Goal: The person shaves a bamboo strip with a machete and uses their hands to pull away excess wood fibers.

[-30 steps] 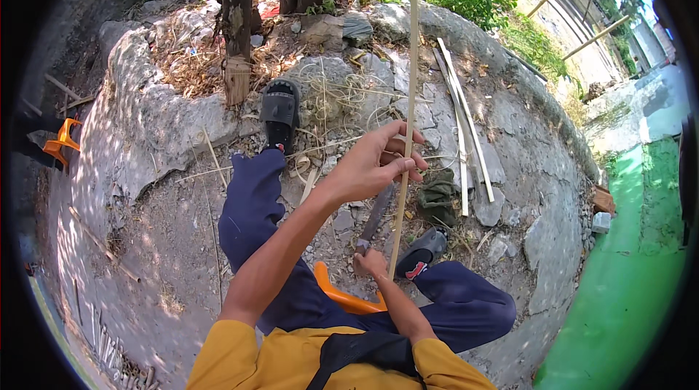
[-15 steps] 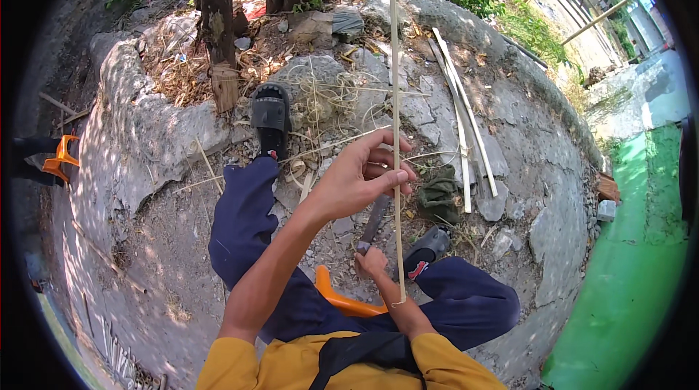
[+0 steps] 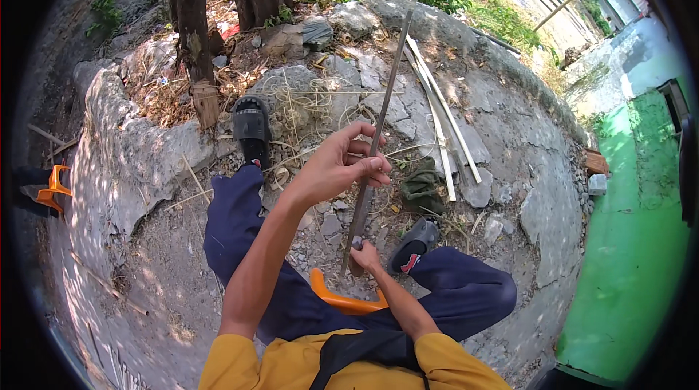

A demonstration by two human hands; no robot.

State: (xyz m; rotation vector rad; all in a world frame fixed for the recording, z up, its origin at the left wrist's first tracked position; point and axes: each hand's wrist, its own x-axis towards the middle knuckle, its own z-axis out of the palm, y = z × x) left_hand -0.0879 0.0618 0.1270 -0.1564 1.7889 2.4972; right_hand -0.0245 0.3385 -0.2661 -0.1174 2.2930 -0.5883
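My left hand (image 3: 344, 164) is in the middle of the view, its thumb and curled fingers closed around a long thin strip (image 3: 401, 48). The strip looks grey-brown and slants from the upper edge down toward my lap. Below it, my right hand (image 3: 367, 256) grips the handle of a knife (image 3: 361, 217), near my right foot. Its dark blade points away from me and lies close along the strip. Whether blade and strip touch, I cannot tell. Part of the blade is hidden behind the strip and my left hand.
Pale strips (image 3: 445, 113) lie on the broken concrete ahead to the right, beside a dark green cloth (image 3: 422, 187). Curly shavings (image 3: 306, 102) litter the rubble. An orange seat (image 3: 342, 304) shows between my legs. At far left, someone's dark-clothed legs (image 3: 33, 190) adjoin an orange stool (image 3: 55, 190).
The strip has gone from nearly upright and pale to slanted and darker-looking. My right hand has shifted slightly, with the knife now beside the strip. The whole view has moved a little.
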